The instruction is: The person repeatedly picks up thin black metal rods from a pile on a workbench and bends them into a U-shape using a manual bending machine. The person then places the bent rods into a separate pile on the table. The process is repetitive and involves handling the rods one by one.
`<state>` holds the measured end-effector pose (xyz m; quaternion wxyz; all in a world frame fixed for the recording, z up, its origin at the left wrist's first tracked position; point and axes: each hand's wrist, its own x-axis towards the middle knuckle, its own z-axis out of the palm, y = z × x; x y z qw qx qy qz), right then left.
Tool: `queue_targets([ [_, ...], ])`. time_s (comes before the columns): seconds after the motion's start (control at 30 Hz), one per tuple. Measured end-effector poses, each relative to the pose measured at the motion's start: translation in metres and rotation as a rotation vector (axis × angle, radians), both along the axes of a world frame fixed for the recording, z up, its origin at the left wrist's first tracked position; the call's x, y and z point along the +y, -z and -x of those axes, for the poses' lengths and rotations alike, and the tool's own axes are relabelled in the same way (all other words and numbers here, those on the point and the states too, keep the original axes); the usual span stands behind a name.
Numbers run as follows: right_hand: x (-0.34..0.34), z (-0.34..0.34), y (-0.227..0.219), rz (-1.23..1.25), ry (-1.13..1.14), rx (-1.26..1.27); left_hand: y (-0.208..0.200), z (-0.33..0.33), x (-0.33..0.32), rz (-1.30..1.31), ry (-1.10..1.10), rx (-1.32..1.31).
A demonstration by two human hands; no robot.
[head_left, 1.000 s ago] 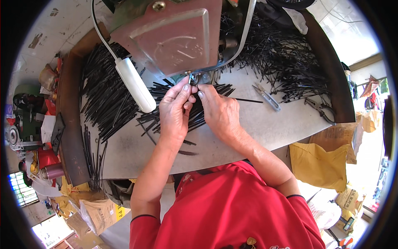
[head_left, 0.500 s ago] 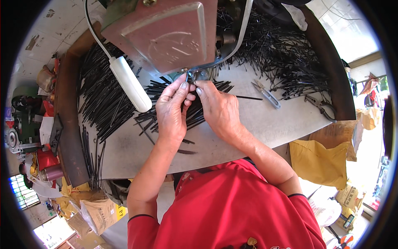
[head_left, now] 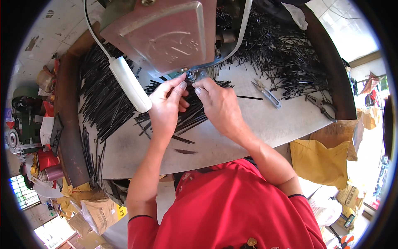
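My left hand [head_left: 166, 108] is just below the machine head [head_left: 166, 37], thumb and forefinger close together at its lower working end. Whatever lies between those fingertips is too small to make out. To its right, my right hand [head_left: 222, 106] has its thumb and forefinger pinched beside the same small metal working end [head_left: 190, 76]; what they hold, if anything, cannot be made out. Beneath and between both hands lies a loose bundle of thin black strips [head_left: 192, 118] on the pale tabletop [head_left: 232, 143].
A white lamp bar [head_left: 130, 85] hangs left of my left hand, over a heap of black strips [head_left: 103, 95]. Tangled black pieces [head_left: 277, 54] fill the back right. Grey thread snips [head_left: 267, 93] and dark pliers [head_left: 321, 107] lie at the right, inside the table's raised brown rim [head_left: 342, 91].
My hands have drawn apart. The left has shifted left and slightly down from the machine's working end, while the right has moved slightly right.
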<state>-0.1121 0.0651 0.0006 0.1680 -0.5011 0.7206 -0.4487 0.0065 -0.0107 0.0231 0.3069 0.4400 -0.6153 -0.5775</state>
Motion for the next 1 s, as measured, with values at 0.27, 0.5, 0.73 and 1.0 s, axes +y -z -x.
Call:
queue_targets([
  [0.27, -0.003, 0.018, -0.020, -0.111, -0.157, -0.326, -0.002, -0.006, -0.011, 0.162, 0.046, -0.059],
  [0.5, 0.007, 0.015, -0.025, -0.133, -0.194, -0.301, -0.010, -0.013, -0.016, -0.426, 0.242, 0.242],
  [0.73, 0.044, 0.001, 0.018, 0.265, -0.086, -1.546, 0.003, -0.012, 0.019, -0.430, 0.030, 0.367],
  [1.0, 0.047, -0.023, -0.013, 0.443, -0.018, -1.632, 0.000, -0.010, 0.040, -0.610, 0.121, 0.516],
])
